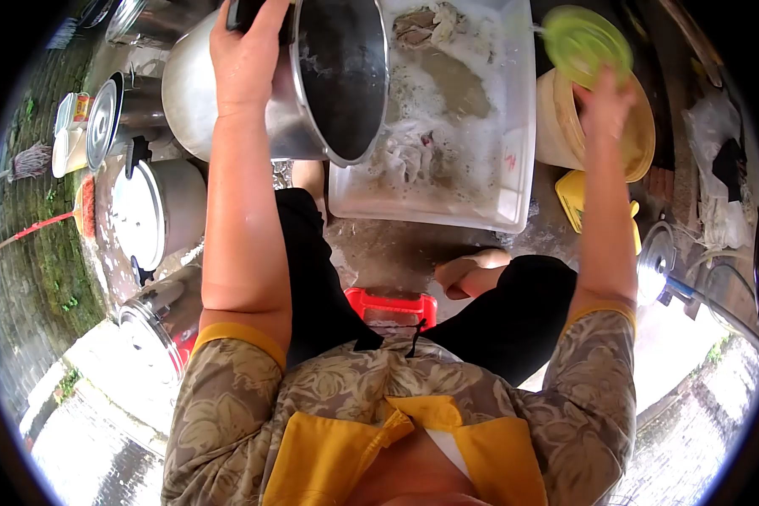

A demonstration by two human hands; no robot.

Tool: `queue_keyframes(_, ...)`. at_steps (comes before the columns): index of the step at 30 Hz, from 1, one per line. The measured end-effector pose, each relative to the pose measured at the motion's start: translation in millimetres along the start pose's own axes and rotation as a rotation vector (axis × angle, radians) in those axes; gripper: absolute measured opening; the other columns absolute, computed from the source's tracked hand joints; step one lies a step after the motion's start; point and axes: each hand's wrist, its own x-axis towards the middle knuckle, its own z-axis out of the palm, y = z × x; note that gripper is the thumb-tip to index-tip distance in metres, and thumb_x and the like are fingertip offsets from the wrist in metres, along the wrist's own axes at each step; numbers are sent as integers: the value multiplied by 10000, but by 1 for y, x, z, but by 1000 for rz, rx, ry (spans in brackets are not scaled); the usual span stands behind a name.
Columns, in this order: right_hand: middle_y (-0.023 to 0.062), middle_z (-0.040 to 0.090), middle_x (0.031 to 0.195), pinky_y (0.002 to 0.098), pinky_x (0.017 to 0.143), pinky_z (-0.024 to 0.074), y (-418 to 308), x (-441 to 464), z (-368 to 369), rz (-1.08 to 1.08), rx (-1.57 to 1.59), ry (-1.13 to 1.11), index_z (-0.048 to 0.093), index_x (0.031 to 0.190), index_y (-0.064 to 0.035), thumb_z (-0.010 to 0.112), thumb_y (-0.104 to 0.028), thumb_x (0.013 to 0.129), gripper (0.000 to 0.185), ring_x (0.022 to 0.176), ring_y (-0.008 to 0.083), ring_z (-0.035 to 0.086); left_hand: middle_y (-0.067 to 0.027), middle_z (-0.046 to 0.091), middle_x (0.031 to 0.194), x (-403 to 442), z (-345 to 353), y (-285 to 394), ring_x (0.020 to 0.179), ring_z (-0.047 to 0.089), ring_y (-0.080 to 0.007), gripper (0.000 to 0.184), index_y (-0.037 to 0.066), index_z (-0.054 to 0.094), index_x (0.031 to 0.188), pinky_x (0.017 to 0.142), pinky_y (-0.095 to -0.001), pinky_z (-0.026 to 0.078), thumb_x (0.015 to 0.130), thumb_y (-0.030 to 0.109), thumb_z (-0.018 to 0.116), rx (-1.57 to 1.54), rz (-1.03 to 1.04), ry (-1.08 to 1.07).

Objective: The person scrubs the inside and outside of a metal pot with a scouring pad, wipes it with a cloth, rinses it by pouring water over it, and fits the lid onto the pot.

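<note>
My left hand [248, 63] is closed around the black handle [244, 15] of a big metal pot [227, 93]. The pot's dark mouth faces right, over the left side of a white plastic tub [527, 110]. Soapy, murky water and soaked cloths [409, 156] fill the tub. My right hand [607, 105] grips a green, round plastic bowl [586, 42] by its near edge, above a cream bucket [559, 122]. Motion blurs the bowl and the fingers, and I cannot see what is inside the bowl.
Several metal pots, one a pot with a white-looking lid [139, 215], stand to the left. A red-bristled brush [86, 207] lies beyond them. A red plastic stool [392, 305] is between my legs. A yellow container [572, 198] and a hose [704, 295] are at right.
</note>
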Motion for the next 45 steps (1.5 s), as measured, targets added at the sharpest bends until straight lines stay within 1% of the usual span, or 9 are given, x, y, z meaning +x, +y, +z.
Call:
queue_keyframes(5, 241, 388, 1329, 389, 655, 579, 52, 72, -92, 57, -380, 246, 131, 1435, -32, 646, -350, 825, 859, 1034, 339, 583, -78, 648, 941, 7, -28, -1, 881, 604, -164, 138, -2, 636, 963, 799, -263, 462, 871, 71, 564, -18, 28, 6)
queue_keyframes(7, 276, 404, 1326, 418, 700, 549, 81, 99, -103, -461, -1442, 333, 284, 1400, -22, 652, -391, 808, 789, 1027, 383, 577, -121, 652, 942, 12, -38, -8, 899, 612, -212, 179, -42, 623, 947, 843, -301, 463, 889, 97, 526, -130, 40, -20)
queue_keyframes(8, 265, 493, 1253, 414, 746, 521, 72, 88, -86, -966, -1380, 286, 443, 1317, -26, 640, -369, 811, 643, 974, 363, 596, -116, 655, 919, 10, -38, -5, 845, 612, -192, 156, -40, 621, 924, 779, -279, 477, 876, 91, 552, -170, 17, -1)
queue_keyframes(11, 144, 639, 897, 363, 725, 520, 15, -38, 43, -638, -755, -243, 590, 1091, -16, 601, -180, 813, 323, 801, 276, 621, -111, 656, 893, -3, -37, 4, 797, 610, -172, 133, -35, 620, 901, 707, -259, 494, 865, 84, 575, -188, 0, 8)
queue_keyframes(15, 183, 629, 1056, 394, 910, 482, 66, -207, 166, -159, -420, -1126, 599, 1146, -69, 619, -283, 809, 399, 998, 313, 613, -118, 648, 905, -19, -35, 22, 812, 606, -182, 122, -27, 619, 901, 728, -273, 494, 871, 73, 556, -210, -76, -4)
queue_keyframes(19, 174, 560, 1213, 386, 961, 438, 114, -314, 206, -599, 255, -1713, 514, 1277, -74, 561, -210, 877, 426, 1134, 282, 539, -145, 623, 910, -38, -44, 28, 870, 588, -211, 165, -60, 602, 894, 838, -309, 438, 853, 62, 499, 41, 98, -68)
queue_keyframes(30, 144, 494, 1264, 394, 983, 403, 178, -205, 331, -1043, -879, -1181, 527, 1199, -85, 405, -274, 932, 349, 1178, 309, 475, -221, 557, 983, -54, -44, 33, 925, 562, -315, 235, -51, 525, 975, 892, -431, 431, 840, 139, 499, -126, 93, -185)
queue_keyframes(31, 169, 539, 1212, 385, 958, 425, 234, -250, 341, -407, -533, -846, 565, 1151, -74, 438, -267, 929, 321, 1118, 312, 523, -242, 544, 1006, -52, -44, 30, 950, 543, -349, 249, -35, 497, 1017, 913, -476, 415, 882, 164, 431, -57, 122, -223)
queue_keyframes(45, 164, 537, 1225, 390, 959, 426, 162, -291, 216, -606, -622, -1962, 562, 1181, -85, 442, -285, 931, 342, 1133, 301, 519, -45, 616, 876, -49, -26, 26, 805, 530, -101, 85, -2, 602, 897, 758, -223, 416, 814, 10, 582, 129, 54, -100)
